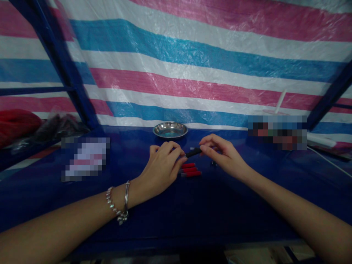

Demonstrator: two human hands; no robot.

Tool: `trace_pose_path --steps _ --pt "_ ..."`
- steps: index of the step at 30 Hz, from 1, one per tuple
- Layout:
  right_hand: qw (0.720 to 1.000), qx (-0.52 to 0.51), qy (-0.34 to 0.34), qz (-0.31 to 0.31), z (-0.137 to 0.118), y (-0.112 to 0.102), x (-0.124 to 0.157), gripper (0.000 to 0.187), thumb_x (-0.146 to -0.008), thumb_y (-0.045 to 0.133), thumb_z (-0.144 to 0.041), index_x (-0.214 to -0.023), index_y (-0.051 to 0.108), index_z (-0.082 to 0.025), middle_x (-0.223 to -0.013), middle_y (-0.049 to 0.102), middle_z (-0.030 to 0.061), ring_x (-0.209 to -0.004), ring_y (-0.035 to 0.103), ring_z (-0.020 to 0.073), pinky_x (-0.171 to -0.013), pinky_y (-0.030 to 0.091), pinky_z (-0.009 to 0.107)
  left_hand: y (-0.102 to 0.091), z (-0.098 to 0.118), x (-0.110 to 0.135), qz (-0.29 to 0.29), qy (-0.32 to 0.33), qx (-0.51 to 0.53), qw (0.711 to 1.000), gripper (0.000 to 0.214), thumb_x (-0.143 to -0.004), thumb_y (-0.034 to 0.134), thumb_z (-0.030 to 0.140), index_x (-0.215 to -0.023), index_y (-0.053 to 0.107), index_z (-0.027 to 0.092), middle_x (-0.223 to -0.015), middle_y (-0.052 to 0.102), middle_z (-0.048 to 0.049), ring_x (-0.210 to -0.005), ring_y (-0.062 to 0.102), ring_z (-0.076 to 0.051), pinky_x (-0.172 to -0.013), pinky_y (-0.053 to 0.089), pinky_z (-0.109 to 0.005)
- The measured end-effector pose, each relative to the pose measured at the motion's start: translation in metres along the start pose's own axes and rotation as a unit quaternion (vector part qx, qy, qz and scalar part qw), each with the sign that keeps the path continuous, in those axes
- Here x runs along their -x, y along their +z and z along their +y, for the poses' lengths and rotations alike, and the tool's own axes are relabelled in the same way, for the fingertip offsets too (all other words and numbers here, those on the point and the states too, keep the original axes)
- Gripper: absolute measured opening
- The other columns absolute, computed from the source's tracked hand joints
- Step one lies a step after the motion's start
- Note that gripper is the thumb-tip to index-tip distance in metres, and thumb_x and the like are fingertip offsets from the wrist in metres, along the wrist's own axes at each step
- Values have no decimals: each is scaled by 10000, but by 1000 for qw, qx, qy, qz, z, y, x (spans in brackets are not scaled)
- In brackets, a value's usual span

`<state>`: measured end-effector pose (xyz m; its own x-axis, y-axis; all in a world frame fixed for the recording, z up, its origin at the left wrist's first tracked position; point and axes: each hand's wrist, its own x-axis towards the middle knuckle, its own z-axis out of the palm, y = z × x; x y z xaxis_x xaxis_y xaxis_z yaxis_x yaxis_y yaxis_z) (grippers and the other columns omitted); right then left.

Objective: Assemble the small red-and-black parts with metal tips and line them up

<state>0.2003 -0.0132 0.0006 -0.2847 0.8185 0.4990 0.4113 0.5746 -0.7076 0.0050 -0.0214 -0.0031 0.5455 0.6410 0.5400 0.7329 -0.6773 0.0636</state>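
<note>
My left hand (165,167), with a bracelet and a bangle at the wrist, is closed on one end of a black pen-like tube (193,152). The thumb and fingers of my right hand (220,148) pinch its other end. Held across between both hands, the tube is over the blue table (209,216). Just below it, several red pen-like pieces (189,169) with clear or grey ends lie side by side, partly hidden by my left hand. A small clear piece (192,148) is behind the tube, and a small dark shiny item (213,163) sits under my right hand.
A round metal dish (170,130) stands at the table's back edge. Blurred-out items lie at left (88,157) and back right (277,132), with a white cable (330,161) near the latter. Striped plastic sheeting (176,66) hangs behind, between blue frame posts (60,66).
</note>
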Motion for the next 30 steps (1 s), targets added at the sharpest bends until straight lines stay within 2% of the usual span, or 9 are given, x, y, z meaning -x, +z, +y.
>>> trace_pose_path --steps 4,7,14,22,30 --pt "998 55 -6 -5 1 -4 -1 373 -840 354 -417 -635 533 -162 -608 543 4 -600 489 100 -575 354 234 0 1 -1 -2 -5 -1 1000 118 -855 412 201 -881 523 171 -942 540 -23 -875 491 -176 -711 258 -328" --pt "997 64 9 -29 3 -4 -1 423 -840 333 -451 -597 522 -161 -546 526 -5 -537 479 94 -541 348 229 0 0 -1 -2 -3 -2 1000 119 -856 415 208 -883 525 173 -942 542 -24 -881 489 -177 -711 258 -329" --pt "995 81 29 -52 2 -3 -1 389 -834 363 -418 -564 481 -164 -497 492 -18 -481 449 85 -503 328 219 1 -1 1 -7 8 2 1000 137 -858 406 196 -882 538 173 -957 539 -35 -881 489 -178 -716 262 -334" --pt "995 59 16 -82 0 -4 0 360 -841 368 -373 -563 462 -166 -509 481 -18 -500 437 85 -528 330 219 3 -2 0 -10 4 4 1000 141 -853 407 180 -864 547 168 -951 542 -33 -884 488 -178 -713 262 -333" --pt "994 70 4 -87 -2 -6 0 343 -842 377 -356 -575 469 -163 -519 485 -18 -504 436 84 -524 321 216 3 -1 0 -10 9 3 1000 155 -850 400 166 -851 555 167 -951 554 -28 -878 492 -180 -709 254 -342"
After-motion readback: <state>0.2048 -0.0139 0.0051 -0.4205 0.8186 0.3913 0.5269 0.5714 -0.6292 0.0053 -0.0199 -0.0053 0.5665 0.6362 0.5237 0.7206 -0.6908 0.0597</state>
